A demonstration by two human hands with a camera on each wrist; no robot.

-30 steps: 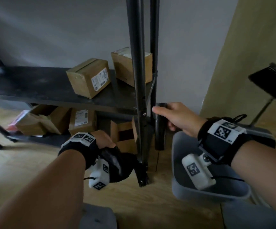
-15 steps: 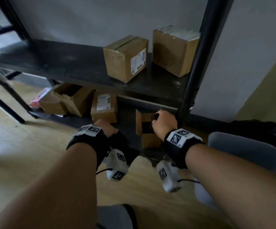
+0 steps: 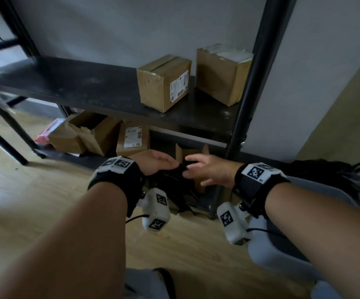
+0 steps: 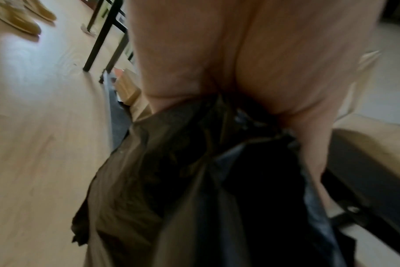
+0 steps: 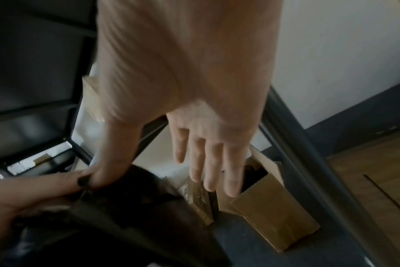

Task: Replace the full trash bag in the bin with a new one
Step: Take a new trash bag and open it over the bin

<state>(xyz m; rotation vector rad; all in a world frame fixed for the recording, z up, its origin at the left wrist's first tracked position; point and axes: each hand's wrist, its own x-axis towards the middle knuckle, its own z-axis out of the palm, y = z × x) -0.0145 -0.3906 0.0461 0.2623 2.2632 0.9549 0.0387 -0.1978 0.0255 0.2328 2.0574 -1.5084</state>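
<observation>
My left hand (image 3: 162, 164) grips a bunched black trash bag (image 3: 176, 184), which hangs down from the fist (image 4: 217, 63) in the left wrist view (image 4: 171, 180). My right hand (image 3: 198, 167) meets it from the right. Its thumb touches the bag's top edge (image 5: 130, 207) beside my left fingers (image 5: 34, 191), while its other fingers (image 5: 210, 171) stay straight. The grey bin (image 3: 267, 249) stands on the floor under my right forearm. Beyond the bin lies a dark crumpled bag (image 3: 336, 171).
A black metal shelf (image 3: 77, 87) stands against the wall, its post (image 3: 246, 108) just behind my right hand. Two cardboard boxes (image 3: 164, 83) sit on top. More boxes, one small and open (image 3: 191, 152), are on the bottom tier. The floor is wood (image 3: 34, 201).
My right hand left the small open box on the bottom tier and came to the bag in my left hand. The left hand rose slightly, still holding the bag.
</observation>
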